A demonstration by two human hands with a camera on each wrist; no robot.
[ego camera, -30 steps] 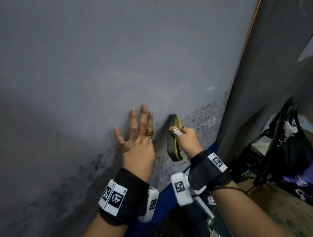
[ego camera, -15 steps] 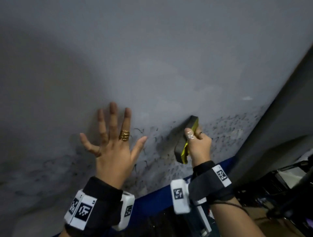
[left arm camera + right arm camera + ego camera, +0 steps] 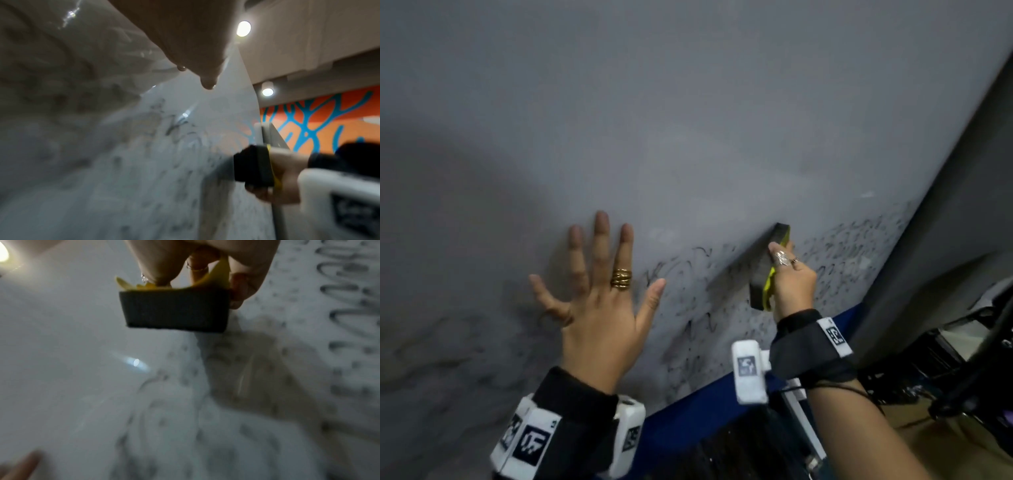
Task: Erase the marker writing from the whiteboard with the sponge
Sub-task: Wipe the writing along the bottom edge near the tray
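Observation:
The whiteboard [image 3: 688, 120] fills the head view, grey and wiped above, with smeared black marker writing [image 3: 688, 301] along its lower part. My right hand [image 3: 789, 274] grips a sponge [image 3: 767, 270] with a dark pad and a yellow back, its dark face against the board. In the right wrist view the sponge [image 3: 176, 309] is pinched between thumb and fingers, with looped writing [image 3: 349, 313] to its right. My left hand [image 3: 599, 294] lies flat on the board with fingers spread, a gold ring on one finger. The left wrist view shows the sponge [image 3: 255, 165] from the side.
A blue strip [image 3: 705, 411] runs along the board's bottom edge. A dark grey panel [image 3: 945, 240] stands right of the board. Dark bags and gear [image 3: 969, 359] sit on the floor at the lower right. An orange and blue wall pattern [image 3: 320, 123] shows beyond the board.
The sponge has swept down and right along the lower writing. My left hand has spread its fingers wider and shifted left on the board. The head view has swung.

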